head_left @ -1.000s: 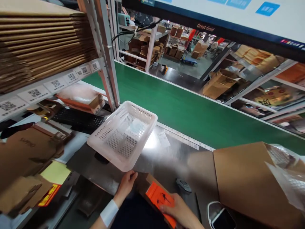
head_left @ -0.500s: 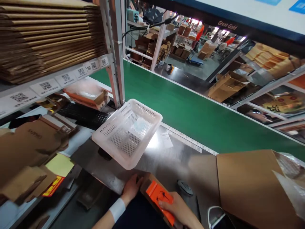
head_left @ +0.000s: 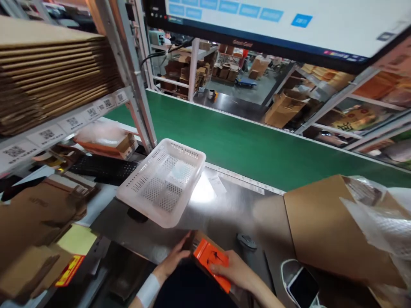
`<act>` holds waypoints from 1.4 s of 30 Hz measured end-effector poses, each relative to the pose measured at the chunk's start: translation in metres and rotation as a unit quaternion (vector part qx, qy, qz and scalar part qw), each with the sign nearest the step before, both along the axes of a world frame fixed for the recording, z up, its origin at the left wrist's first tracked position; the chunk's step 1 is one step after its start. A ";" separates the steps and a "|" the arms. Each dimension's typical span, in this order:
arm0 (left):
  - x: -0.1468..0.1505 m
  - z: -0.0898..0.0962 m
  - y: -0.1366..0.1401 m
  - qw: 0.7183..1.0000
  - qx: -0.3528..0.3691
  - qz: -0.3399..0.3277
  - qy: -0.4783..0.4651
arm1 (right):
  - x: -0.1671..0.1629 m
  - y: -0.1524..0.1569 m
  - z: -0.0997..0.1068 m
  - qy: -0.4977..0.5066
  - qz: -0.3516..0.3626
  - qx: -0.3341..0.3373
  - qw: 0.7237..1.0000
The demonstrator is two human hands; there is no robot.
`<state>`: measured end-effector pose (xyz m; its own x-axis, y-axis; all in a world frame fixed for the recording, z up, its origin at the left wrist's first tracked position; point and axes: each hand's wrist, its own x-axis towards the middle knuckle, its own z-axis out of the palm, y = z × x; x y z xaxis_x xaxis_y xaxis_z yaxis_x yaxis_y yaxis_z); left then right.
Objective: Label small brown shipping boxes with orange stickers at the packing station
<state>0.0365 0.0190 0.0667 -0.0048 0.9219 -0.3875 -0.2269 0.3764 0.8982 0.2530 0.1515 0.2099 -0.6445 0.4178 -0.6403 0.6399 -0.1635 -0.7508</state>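
The fingers of the right hand point(head_left: 236, 270) lie closed over the orange label of a small cardboard box point(head_left: 210, 259), thumb toward the left end, pressing it at the near edge of the steel bench point(head_left: 221, 209). The left hand point(head_left: 173, 260), a white cuff at its wrist, has its fingers extended and close together against the box's left end; a second ago they were touching the near rim of the white perforated basket point(head_left: 162, 186), and they have since dropped away from it to the box. The box itself has risen a little and sits further from the body than before, now held between both hands.

The basket stays in its place toward the bench's left side, tilted, just off the near-left corner of the green conveyor belt point(head_left: 257, 149). A large brown carton point(head_left: 324, 226) with clear plastic wrap covers the bench's right end. A phone point(head_left: 303, 286) lies in a white tray at the near right edge. A black keyboard point(head_left: 102, 167) rests left of the basket.
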 end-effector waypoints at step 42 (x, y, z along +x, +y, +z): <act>-0.002 0.038 0.002 0.507 0.345 -0.284 0.737 | 0.154 -0.021 -0.039 -0.128 0.031 0.064 0.989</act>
<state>0.0341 0.0210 0.1043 0.5220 0.8503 0.0675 0.8513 -0.5144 -0.1032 0.4069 0.1307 0.1709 -0.4952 0.4706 -0.7303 0.8172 -0.0330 -0.5754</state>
